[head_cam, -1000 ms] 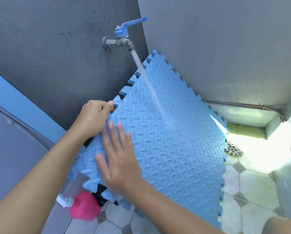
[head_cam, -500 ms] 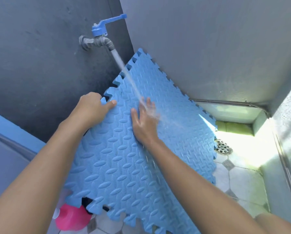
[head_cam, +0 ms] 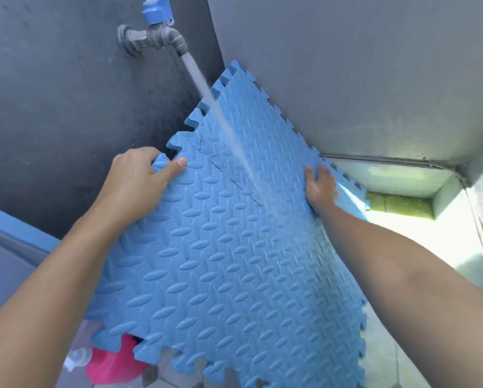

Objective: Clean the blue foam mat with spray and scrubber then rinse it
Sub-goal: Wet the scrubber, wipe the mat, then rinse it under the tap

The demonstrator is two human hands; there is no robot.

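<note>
The blue foam mat (head_cam: 229, 261), with a raised tread pattern and jigsaw edges, leans tilted in the corner under a grey tap (head_cam: 156, 37) with a blue handle. Water streams from the tap onto the mat's upper middle. My left hand (head_cam: 139, 180) grips the mat's upper left edge, thumb on the front. My right hand (head_cam: 320, 189) lies flat on the wet surface near the right edge, fingers spread, right of the stream. A pink spray bottle (head_cam: 108, 365) sits on the floor below the mat's lower left corner, partly hidden. No scrubber shows.
Dark grey walls (head_cam: 52, 107) meet at the corner behind the mat. A blue band runs along the left wall. Sunlit floor (head_cam: 430, 233) lies to the right, with a green mossy strip (head_cam: 397, 204) at the wall's base.
My right hand has slid from the mat's middle under the stream across to its right edge. My left hand keeps its grip. The view has moved closer to the tap.
</note>
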